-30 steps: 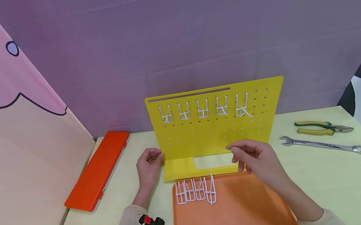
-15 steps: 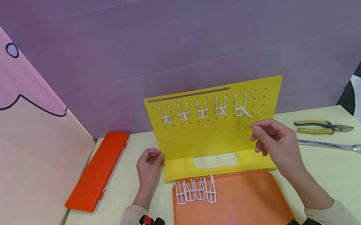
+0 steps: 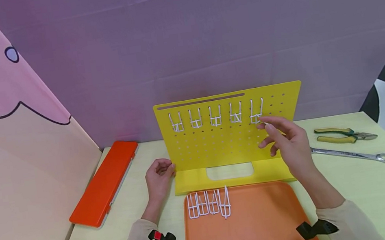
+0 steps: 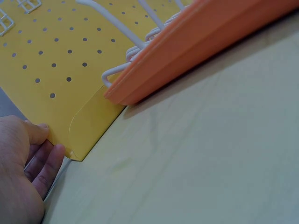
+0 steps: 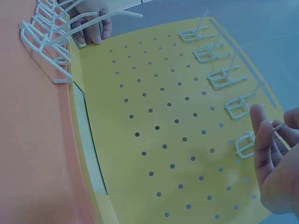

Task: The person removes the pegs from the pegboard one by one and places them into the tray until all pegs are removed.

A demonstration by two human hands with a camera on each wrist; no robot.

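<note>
Raised since earlier frame: right hand (image 3: 290, 145), pinching white bent-wire hook (image 3: 255, 117) right of centre, apparently for control. Left of centre, left hand (image 3: 159, 178) clamped on flat yellow perforated board (image 3: 220, 160), presumably for steadiness.

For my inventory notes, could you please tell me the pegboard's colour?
The pegboard is yellow, seen best in the head view.

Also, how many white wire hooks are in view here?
9 white wire hooks: five in a row across the upper yellow pegboard, the rightmost partly covered by the right hand, and four side by side at the far left of the orange tray.
</note>
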